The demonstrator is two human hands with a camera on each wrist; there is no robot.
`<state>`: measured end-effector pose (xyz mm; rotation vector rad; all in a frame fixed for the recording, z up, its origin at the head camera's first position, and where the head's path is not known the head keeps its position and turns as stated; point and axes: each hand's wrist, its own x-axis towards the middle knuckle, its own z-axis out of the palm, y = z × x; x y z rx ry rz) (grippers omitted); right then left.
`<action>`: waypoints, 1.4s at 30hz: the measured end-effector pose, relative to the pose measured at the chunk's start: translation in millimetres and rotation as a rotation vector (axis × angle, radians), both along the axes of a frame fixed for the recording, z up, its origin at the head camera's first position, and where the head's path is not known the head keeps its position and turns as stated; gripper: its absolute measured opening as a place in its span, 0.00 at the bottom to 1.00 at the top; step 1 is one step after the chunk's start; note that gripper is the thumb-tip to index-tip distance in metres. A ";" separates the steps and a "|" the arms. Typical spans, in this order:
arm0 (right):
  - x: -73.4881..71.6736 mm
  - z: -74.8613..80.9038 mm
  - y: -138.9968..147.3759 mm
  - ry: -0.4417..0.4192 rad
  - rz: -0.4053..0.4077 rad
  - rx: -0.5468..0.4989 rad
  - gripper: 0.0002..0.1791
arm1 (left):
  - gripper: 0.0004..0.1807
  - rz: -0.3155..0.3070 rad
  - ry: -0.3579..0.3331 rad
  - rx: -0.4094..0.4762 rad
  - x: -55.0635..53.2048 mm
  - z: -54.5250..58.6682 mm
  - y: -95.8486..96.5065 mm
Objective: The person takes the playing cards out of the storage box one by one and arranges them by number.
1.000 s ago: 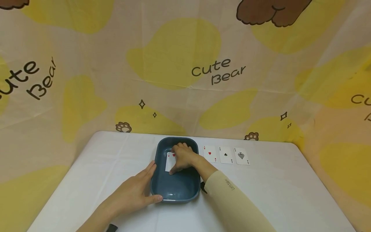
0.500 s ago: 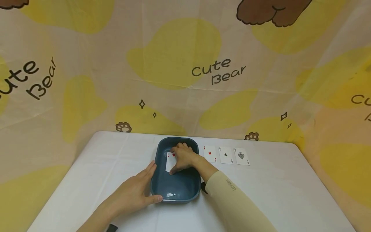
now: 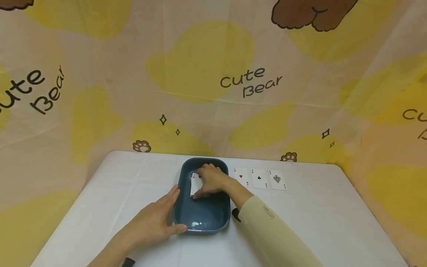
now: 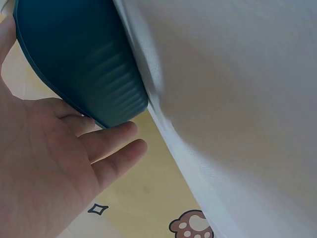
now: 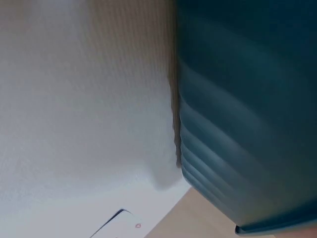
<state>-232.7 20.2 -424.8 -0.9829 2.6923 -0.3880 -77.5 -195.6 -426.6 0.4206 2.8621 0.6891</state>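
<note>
My right hand (image 3: 213,179) reaches down into a dark blue tray (image 3: 203,217) in the head view. Its thumb and fingers grip a playing card (image 3: 196,184) by its near and far edges; red heart marks show at the card's top, and the hand covers its right part. My left hand (image 3: 155,218) steadies the tray, straight fingers along the left side and thumb at the near rim. From the left wrist, the fingers (image 4: 116,139) lie outstretched against the ribbed outer wall. The right wrist view shows only the tray's outside, with that hand out of sight.
Face up right of the tray lie an ace of hearts (image 3: 241,177), an ace of clubs (image 3: 260,178) and an ace of spades (image 3: 278,180) in a row. A white cloth (image 3: 320,218) covers the table, and a printed curtain (image 3: 193,81) hangs behind.
My right hand has shifted slightly, and the card in its grip has moved a little up and left inside the tray. The left hand and the tray stay put.
</note>
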 end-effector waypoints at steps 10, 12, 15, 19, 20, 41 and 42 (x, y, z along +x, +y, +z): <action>0.6 5.1 2.9 -0.002 0.028 -0.052 0.49 | 0.64 -0.011 0.030 -0.023 -0.2 0.0 0.0; 1.7 6.7 3.2 -0.003 0.034 -0.060 0.49 | 0.64 -0.008 0.034 -0.029 0.0 -0.1 0.1; 3.7 10.4 3.9 -0.006 0.045 -0.075 0.49 | 0.64 -0.007 0.044 -0.038 0.2 0.2 0.2; 6.2 15.8 6.1 -0.003 0.056 -0.092 0.49 | 0.64 -0.012 0.051 -0.041 0.5 1.7 -0.3; 6.8 17.1 7.1 -0.003 0.058 -0.097 0.49 | 0.64 -0.013 0.049 -0.038 0.6 2.3 -0.5; 18.6 44.2 45.7 -0.006 0.041 -0.227 0.48 | 0.64 0.003 0.047 -0.041 1.7 1.6 1.6; 19.4 44.6 47.6 -0.010 0.037 -0.231 0.48 | 0.64 0.003 0.045 -0.040 1.8 1.5 1.8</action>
